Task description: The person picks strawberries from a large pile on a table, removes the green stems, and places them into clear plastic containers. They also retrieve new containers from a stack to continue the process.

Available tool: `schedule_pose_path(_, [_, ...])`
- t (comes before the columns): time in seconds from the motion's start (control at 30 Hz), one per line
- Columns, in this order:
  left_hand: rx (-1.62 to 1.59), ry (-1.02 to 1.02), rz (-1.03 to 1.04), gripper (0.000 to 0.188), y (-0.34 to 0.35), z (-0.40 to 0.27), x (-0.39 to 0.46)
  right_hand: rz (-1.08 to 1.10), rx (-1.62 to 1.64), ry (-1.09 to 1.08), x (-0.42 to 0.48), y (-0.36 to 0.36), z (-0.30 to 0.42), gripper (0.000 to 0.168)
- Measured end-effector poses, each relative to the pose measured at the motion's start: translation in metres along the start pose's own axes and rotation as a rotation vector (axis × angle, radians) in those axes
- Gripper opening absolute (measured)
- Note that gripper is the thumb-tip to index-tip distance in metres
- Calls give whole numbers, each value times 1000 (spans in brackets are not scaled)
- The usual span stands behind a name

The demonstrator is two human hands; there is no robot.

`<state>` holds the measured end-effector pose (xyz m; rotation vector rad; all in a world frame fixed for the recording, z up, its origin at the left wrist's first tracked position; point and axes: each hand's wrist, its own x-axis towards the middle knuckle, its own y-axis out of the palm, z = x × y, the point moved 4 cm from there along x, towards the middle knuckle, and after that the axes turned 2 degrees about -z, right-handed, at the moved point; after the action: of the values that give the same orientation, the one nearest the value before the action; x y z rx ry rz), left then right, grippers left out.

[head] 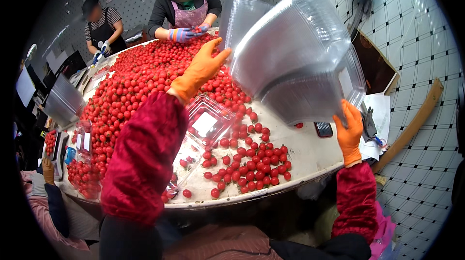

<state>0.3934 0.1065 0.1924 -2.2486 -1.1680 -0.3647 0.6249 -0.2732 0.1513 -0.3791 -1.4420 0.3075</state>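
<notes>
My left hand [201,68], in an orange glove, is raised over the heap of cherry tomatoes [145,74], fingers apart and holding nothing. Its fingertips point at the large stack of nested clear plastic containers [290,42]. At the lower right edge of that stack, my right hand [348,129], also orange-gloved, grips the containers between thumb and fingers. Below my left hand a clear container with a white label [205,124] lies over some tomatoes. Loose cherry tomatoes [254,165] are spread near the table's front edge.
A phone [323,129] lies on the white table [305,154] near my right hand, with a dark glove [369,125] beyond it. Two people stand across the table; another person's gloved hand [48,171] is at the far left. More stacked containers [63,100] stand at left.
</notes>
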Motion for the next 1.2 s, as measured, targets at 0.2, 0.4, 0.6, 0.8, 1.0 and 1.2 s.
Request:
schedule_pose_path(0.2, [-124,-411,-82,64,46,129,28,-26,-21,43,-34,-4,2,50])
schedule_pose_path(0.4, [-651,-765,1,99,101,176,3,70,-44,33,8,-7,21,52])
schedule_pose_path(0.6, [-761,-816,-53,95,124,201,30,308,21,163,92,-18,23,62])
schedule_pose_path(0.8, [-867,-684,-43,85,119,221,45,172,-186,-66,215,78,56,53])
schedule_pose_path(1.0, [-1043,-614,-156,73,123,119,24,-136,-338,-42,167,87,38,36])
schedule_pose_path(1.2, [-714,-637,-125,75,79,99,36,-325,-59,262,132,20,-29,35])
